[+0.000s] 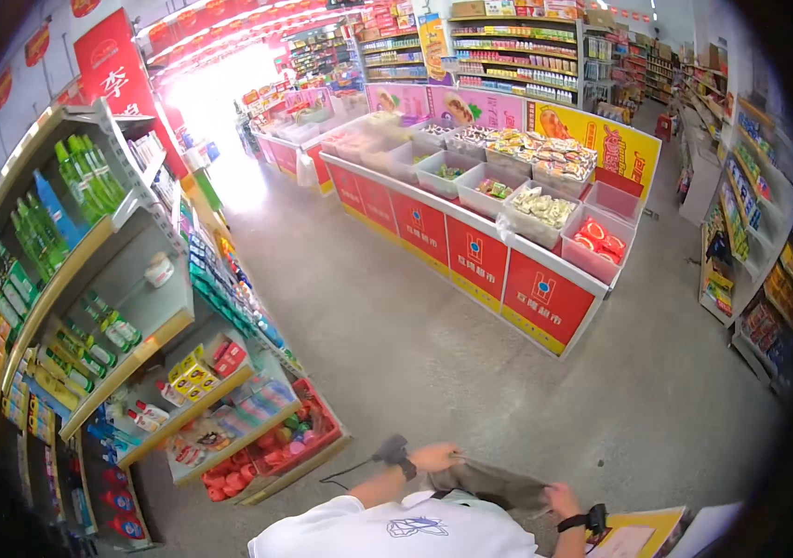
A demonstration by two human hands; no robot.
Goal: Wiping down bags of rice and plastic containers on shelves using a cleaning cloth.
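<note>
A grey-brown cloth (494, 481) is stretched between my two hands, just in front of my white shirt (368, 526). My left hand (436, 457) grips its left end, and my right hand (562, 498) has hold of the right end. Part of the cloth's lower edge is hidden against my body. Each wrist wears a black strap with a small device; a dark cord trails from the left device (392, 450), while the right device (596, 517) sits at the lower right.
Shelves of bottles and packets (89, 265) stand close on my left. Ahead, a long red-fronted counter (476, 261) carries clear bins of wrapped snacks. More shelving (752, 230) lines the right side. Grey floor (382, 335) runs between them. A yellow-bordered board (637, 533) lies near my right wrist.
</note>
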